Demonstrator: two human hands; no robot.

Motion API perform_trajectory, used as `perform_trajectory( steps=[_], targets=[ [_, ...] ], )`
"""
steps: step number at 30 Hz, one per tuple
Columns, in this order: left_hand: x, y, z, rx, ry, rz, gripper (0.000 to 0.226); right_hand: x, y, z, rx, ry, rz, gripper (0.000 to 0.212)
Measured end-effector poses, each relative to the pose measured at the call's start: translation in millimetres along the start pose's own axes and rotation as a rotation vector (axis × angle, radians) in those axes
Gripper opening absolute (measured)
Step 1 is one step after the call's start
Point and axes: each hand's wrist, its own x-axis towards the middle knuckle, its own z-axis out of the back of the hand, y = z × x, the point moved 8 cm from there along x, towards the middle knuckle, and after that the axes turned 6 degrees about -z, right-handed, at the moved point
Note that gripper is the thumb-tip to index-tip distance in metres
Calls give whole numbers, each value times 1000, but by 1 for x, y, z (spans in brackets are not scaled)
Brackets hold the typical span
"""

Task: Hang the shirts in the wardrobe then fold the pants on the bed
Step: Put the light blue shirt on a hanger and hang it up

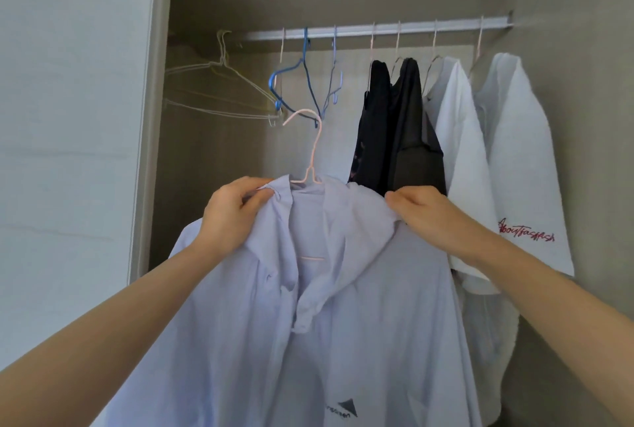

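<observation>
One pale lilac shirt [343,323] sits on one pink hanger [314,149], held up below the rail [377,30] and not yet hooked on it. The left grip [233,214] pinches the shirt's collar at one shoulder, and the right grip [422,210] clutches the cloth at the other shoulder. Four garments hang from the right half of the rail: two black garments [374,125], then two white garments [459,152], the last one with red lettering. Under the left half of the rail hang at least two empty blue hangers [308,83] and some white wire hangers [219,83], too overlapped to count. The pink hook stands just in front of the blue ones.
</observation>
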Motion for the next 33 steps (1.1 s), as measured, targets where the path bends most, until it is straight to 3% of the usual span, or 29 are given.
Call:
perform_trajectory(
  steps=[5,9,16,21,24,28,33],
  targets=[
    [36,-6,-3,-63,-22,-5,20,11,5,18,-10,114,-50,46],
    [63,-13,-18,-80,14,-26,16,-5,25,35,271,205,-73,31],
    [101,-35,-49,-98,40,-40,25,-11,41,66,448,155,-235,22],
    [121,-53,-71,-120,64,-31,26,-7,44,86,459,-20,-273,34],
    [134,-69,-87,-138,105,-16,37,-3,49,97,511,-117,-277,32],
    [146,-79,-110,-176,228,9,36,3,63,112,517,-243,-246,29],
    [143,-89,-115,-474,307,81,27,23,91,118,455,-345,-180,40]
  ],
)
